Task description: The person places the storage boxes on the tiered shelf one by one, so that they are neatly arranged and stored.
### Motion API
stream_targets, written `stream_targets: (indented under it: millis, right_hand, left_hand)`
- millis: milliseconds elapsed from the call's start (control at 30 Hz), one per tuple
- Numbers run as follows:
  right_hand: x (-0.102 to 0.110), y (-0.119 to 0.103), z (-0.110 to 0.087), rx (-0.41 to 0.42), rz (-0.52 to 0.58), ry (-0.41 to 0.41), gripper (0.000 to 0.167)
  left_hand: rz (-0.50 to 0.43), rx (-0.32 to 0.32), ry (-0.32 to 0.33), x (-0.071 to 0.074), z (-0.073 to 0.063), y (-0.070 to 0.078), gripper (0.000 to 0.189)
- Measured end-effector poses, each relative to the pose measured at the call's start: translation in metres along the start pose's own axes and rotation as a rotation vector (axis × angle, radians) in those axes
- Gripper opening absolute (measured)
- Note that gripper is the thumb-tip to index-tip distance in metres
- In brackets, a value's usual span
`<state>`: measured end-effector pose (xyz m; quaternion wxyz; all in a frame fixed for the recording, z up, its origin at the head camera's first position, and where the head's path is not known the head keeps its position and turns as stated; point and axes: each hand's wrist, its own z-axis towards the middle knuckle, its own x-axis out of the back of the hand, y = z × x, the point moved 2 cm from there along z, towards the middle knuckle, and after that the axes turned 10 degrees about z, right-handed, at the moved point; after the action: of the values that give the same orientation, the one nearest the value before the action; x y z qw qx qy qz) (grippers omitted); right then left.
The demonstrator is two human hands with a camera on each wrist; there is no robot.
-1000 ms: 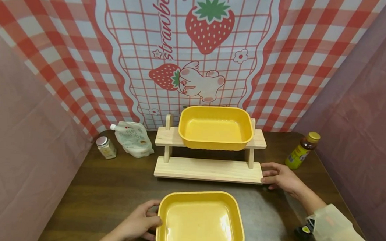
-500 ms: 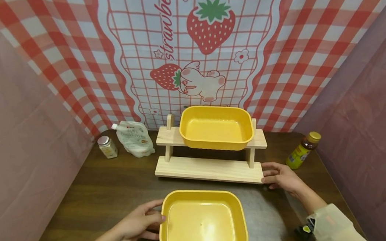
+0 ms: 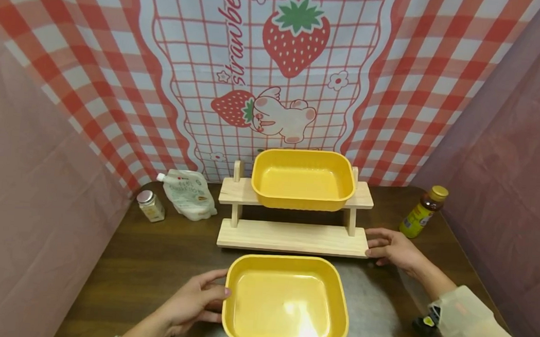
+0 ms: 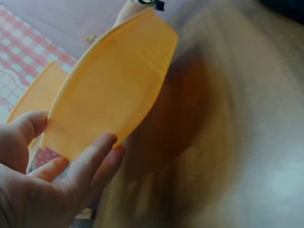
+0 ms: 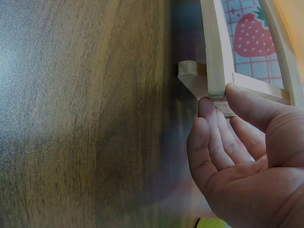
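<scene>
My left hand [image 3: 194,300] pinches the left rim of a yellow plastic basin [image 3: 285,306], with the thumb over the edge and the fingers against the outer wall. In the left wrist view, the basin [image 4: 109,80] is tilted in the frame and its shadow falls on the table. My right hand [image 3: 397,252] grips the right end of the lower shelf of a two-tier wooden rack [image 3: 291,237]. Thumb and fingertips meet at the board's end [image 5: 216,57] in the right wrist view. A second yellow basin [image 3: 303,183] sits on the upper shelf.
At the back left, a small jar [image 3: 151,206] with a silvery lid stands beside a white spouted pouch [image 3: 189,194]. A gold-capped bottle [image 3: 423,213] with a yellow-green label is behind my right hand. A strawberry-print cloth [image 3: 296,46] hangs behind the rack.
My left hand has shifted the front basin slightly right and then away from me, closer to the rack. My right hand stays at the lower shelf's end.
</scene>
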<state>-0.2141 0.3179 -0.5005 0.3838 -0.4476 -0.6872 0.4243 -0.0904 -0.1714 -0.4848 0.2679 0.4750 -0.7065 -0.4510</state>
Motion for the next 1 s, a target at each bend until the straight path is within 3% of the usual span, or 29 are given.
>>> stream_targets:
  millis: [200,433,633,1000]
  right_hand:
    - [0.0,0.0,0.0,0.003,-0.004,-0.006,0.073]
    - [0.001,0.0,0.002,0.008,-0.002,-0.008,0.072]
    - [-0.002,-0.001,0.005,0.01,0.001,-0.018,0.073]
    - [0.002,0.001,0.003,-0.005,-0.005,0.004,0.072]
  left_hand:
    - [0.016,-0.049,0.029,0.01,0.021,0.023,0.068]
    - [0.064,-0.061,0.066,0.016,0.059,0.048,0.064]
    - [0.093,-0.046,0.102,0.017,0.082,0.058,0.06]
    - [0.066,-0.039,0.141,0.016,0.104,0.065,0.052]
